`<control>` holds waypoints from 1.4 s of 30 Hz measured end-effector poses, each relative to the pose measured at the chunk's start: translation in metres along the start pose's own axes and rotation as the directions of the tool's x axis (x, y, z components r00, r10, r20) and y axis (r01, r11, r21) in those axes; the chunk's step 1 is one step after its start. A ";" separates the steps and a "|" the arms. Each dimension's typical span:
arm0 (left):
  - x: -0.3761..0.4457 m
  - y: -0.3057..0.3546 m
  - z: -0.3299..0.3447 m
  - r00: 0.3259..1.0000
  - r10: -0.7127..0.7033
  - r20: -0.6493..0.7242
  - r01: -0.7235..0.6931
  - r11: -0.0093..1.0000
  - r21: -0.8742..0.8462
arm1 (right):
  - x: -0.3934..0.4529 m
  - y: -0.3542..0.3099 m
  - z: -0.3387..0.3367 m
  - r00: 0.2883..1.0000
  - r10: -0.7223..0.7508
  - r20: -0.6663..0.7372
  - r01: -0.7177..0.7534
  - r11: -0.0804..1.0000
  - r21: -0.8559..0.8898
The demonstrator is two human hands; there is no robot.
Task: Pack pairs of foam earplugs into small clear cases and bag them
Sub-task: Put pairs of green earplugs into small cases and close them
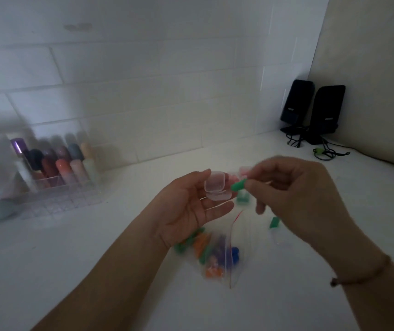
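My left hand (186,209) is palm up and holds a small clear case (216,188) with its lid hinged open at the fingertips. My right hand (294,194) pinches a green foam earplug (238,185) just right of the open case. On the white counter below lies a clear zip bag (217,254) with several green, orange, blue and purple earplugs inside. Loose green earplugs (274,222) and pink ones (233,179) lie on the counter behind my hands, partly hidden.
A clear acrylic organiser (57,187) with several coloured tubes stands at the back left. Two black speakers (313,111) with cables sit in the back right corner. A tiled wall runs behind the white counter (95,259).
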State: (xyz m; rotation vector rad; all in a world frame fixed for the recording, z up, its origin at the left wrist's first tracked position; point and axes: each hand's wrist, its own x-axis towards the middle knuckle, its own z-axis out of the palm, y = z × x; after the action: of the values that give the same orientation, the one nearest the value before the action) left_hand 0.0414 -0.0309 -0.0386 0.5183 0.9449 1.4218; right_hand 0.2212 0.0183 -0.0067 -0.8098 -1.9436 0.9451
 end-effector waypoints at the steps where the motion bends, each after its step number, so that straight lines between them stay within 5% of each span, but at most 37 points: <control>1: 0.000 -0.002 0.001 1.000 -0.010 0.019 0.010 1.000 0.012 | -0.001 0.001 0.007 0.998 -0.027 -0.050 0.028 0.999 0.028; 6: -0.001 -0.009 0.001 0.995 0.007 0.097 -0.010 0.999 0.032 | -0.007 0.015 0.029 0.976 -0.219 0.007 0.212 0.935 -0.285; 19: -0.001 -0.007 0.003 0.992 0.103 0.076 -0.112 0.985 0.134 | -0.010 0.016 0.035 0.987 -0.109 0.115 0.146 0.913 -0.382; 24: -0.003 -0.004 0.004 0.992 0.118 0.046 -0.123 0.985 0.122 | 0.003 0.008 -0.001 0.995 -0.063 -0.081 0.040 0.966 -0.257; 26: -0.003 -0.002 0.003 0.992 0.124 0.033 -0.127 0.984 0.123 | 0.009 0.016 -0.023 0.992 -0.030 -0.123 -0.019 0.923 -0.384; 31: -0.002 -0.002 0.003 0.991 0.129 0.029 -0.132 0.980 0.151 | 0.014 0.046 -0.041 0.921 0.364 0.135 -0.176 0.701 -0.691; 42: -0.001 -0.004 0.001 0.993 0.115 0.031 -0.119 0.972 0.202 | 0.008 0.052 -0.002 0.936 0.338 0.097 -0.132 0.593 -0.795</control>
State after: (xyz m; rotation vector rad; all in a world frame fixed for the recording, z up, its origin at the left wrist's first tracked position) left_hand 0.0450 -0.0316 -0.0410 0.7491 1.0652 1.4298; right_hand 0.2291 0.0519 -0.0464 -1.5448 -2.5406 0.2731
